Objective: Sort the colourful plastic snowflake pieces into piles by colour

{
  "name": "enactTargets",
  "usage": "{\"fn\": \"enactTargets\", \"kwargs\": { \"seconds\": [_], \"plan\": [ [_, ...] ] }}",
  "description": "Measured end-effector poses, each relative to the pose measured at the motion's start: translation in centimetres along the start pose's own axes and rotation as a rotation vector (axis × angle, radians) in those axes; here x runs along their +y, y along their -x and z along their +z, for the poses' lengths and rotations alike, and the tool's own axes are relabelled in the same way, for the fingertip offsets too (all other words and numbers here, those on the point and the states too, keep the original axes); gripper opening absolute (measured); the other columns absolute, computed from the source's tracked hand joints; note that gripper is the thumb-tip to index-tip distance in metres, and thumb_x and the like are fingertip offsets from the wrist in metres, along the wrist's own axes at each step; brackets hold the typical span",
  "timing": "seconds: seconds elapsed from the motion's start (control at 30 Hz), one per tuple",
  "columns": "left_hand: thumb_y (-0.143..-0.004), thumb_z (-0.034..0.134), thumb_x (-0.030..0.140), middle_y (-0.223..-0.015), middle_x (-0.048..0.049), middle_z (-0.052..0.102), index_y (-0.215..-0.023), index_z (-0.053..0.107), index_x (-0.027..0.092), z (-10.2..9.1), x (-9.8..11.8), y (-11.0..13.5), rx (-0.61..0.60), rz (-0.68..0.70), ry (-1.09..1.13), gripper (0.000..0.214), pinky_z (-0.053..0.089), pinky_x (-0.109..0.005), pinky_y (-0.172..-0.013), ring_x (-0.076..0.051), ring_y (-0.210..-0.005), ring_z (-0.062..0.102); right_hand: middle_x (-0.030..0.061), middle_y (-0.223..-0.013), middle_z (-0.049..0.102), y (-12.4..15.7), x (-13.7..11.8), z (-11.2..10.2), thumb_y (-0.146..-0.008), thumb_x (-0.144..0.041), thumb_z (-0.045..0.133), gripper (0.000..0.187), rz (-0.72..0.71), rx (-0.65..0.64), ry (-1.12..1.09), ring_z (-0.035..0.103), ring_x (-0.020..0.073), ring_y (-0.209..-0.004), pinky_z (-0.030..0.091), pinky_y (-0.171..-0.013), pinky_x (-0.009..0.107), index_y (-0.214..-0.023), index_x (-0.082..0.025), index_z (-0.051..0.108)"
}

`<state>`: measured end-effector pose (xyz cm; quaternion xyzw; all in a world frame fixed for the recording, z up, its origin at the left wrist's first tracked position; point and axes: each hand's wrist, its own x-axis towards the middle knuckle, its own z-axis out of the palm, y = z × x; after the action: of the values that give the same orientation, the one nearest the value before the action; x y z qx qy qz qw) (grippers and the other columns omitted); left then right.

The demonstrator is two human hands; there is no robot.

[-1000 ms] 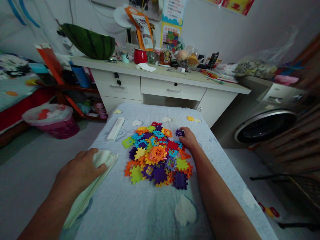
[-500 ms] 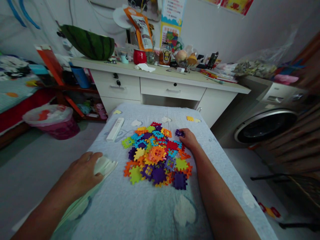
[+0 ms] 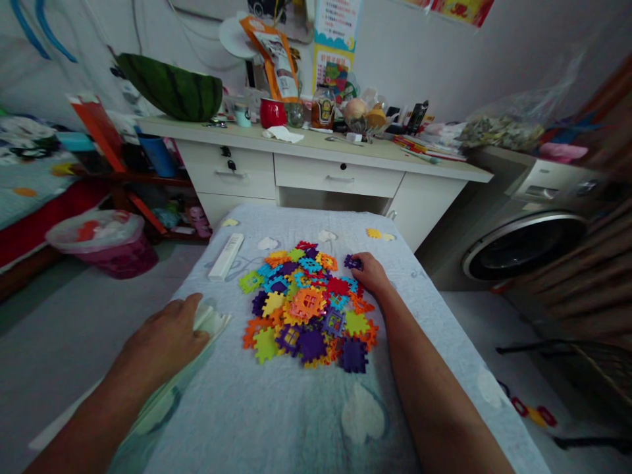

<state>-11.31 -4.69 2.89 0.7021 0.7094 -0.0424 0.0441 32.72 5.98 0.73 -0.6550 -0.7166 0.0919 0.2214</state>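
Note:
A pile of colourful notched plastic building blocks (image 3: 309, 306) lies in the middle of the cloth-covered table (image 3: 237, 408). At the far right side of the pile, my right hand (image 3: 370, 271) pinches a purple square building block (image 3: 353, 262) with notched edges, its forearm resting along the table. My left hand (image 3: 165, 336) lies over the table's left edge, thumb and index finger apart around a pale, creased patch of the cloth (image 3: 212, 320). Its other fingers are partly hidden. Beyond that hand, a long white box (image 3: 226, 257) lies on the cloth.
Behind the table stands a white desk (image 3: 306, 172) with a watermelon piece (image 3: 170, 87), a red cup (image 3: 272, 113), a jar (image 3: 322, 108) and papers. A washing machine (image 3: 513, 217) is at the right. A pink lined bin (image 3: 106, 250) stands on the floor at left.
My left hand shifts slightly, its index finger lifting and straightening a little. My right hand stays beside the pile with the purple block. The camera view moves very slightly.

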Motion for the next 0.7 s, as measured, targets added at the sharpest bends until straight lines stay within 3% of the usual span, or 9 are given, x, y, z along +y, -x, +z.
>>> {"fn": "enactTargets", "kwargs": {
  "seconds": [0.2,0.5,0.7],
  "plan": [
    [-0.084,0.042,0.032,-0.123,-0.0216,0.054,-0.139,0.039,0.012,0.2,1.0,-0.2,-0.059,-0.080,-0.039,0.058,0.049,-0.046,-0.086,-0.038,-0.110,0.059,0.0095,-0.116,0.064,-0.1,0.2,0.2,-0.076,-0.014,0.062,0.039,0.003,0.012,-0.023,0.061,0.0186,-0.100,0.046,-0.094,0.030,-0.115,-0.017,0.065],
    [-0.089,0.022,0.015,-0.120,-0.0227,0.056,-0.136,0.039,0.009,-1.7,1.9,-0.3,-0.117,-0.138,-0.066,0.050,0.050,-0.045,-0.082,-0.036,-0.102,0.064,0.0098,-0.115,0.064,-0.4,0.7,0.5,-0.076,-0.014,0.063,0.038,-0.012,0.030,-0.036,0.060,0.0191,-0.103,0.045,-0.097,0.031,-0.113,-0.016,0.065],
    [-0.088,0.022,0.012,-0.129,-0.0270,0.056,-0.147,0.024,0.005,-3.0,0.6,-1.5,-0.161,-0.145,0.015,0.059,0.050,-0.042,-0.085,-0.034,-0.106,0.066,0.0101,-0.110,0.065,-3.1,-0.6,0.6,-0.074,-0.012,0.063,0.035,-0.036,0.073,-0.082,0.061,0.0191,-0.097,0.047,-0.093,0.031,-0.109,-0.015,0.067]
  ]
}}
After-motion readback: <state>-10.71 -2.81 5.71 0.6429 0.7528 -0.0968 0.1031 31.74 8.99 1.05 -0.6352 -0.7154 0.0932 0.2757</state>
